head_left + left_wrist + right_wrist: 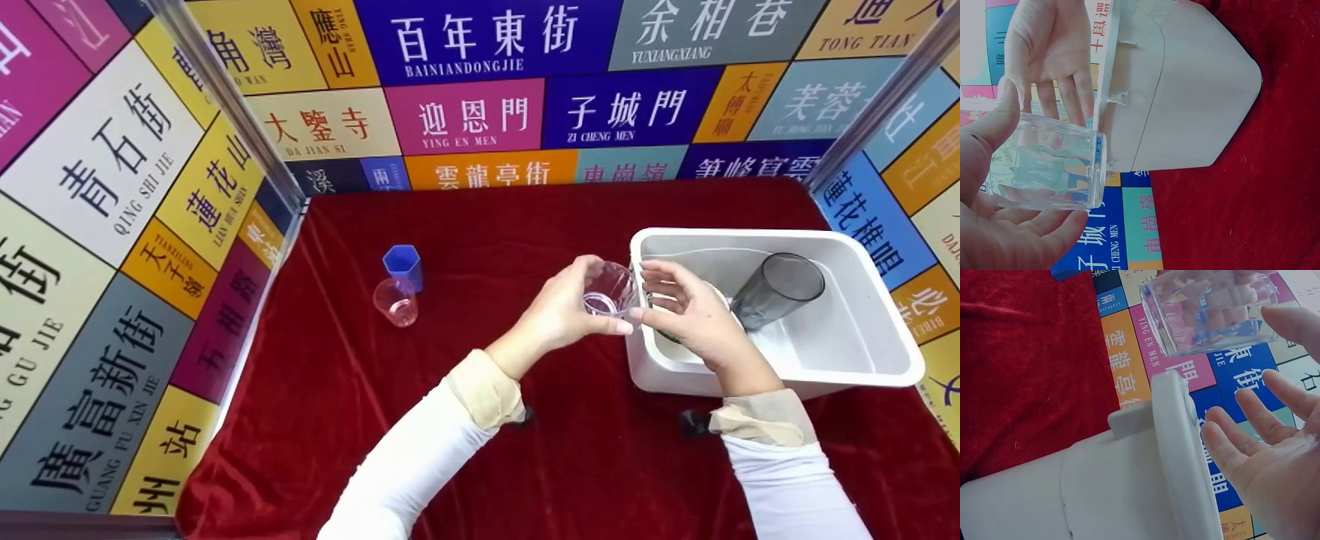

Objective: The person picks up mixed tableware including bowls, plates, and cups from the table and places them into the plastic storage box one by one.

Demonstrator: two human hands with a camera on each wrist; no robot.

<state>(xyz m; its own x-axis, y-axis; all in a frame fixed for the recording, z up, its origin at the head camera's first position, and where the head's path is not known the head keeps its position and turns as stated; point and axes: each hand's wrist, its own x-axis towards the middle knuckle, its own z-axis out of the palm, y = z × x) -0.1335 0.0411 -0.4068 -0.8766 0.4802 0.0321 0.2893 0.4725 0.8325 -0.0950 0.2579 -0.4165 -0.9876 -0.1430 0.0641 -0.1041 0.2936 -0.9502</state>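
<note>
My left hand point(562, 300) grips a clear drinking glass point(611, 289) between thumb and fingers, in the air just left of the white bin point(675, 381). Beside the glass is my right hand point(697, 307), over the bin's left rim. Its fingers are spread and loosely bent, and its thumb point(1292, 326) reaches to the glass; whether it touches, I cannot tell. From the left wrist view, the glass point(1053, 163) lies on its side across the left palm. Inside the bin a grey tinted glass point(780, 292) leans at a tilt. Another round-edged item there is mostly hidden by the right hand.
On the red cloth point(420, 420) to the left stand a blue hexagonal cup point(405, 261) and, in front of it, a small clear cup point(395, 304). Panels with printed signs point(465, 116) enclose the table at the back and sides.
</note>
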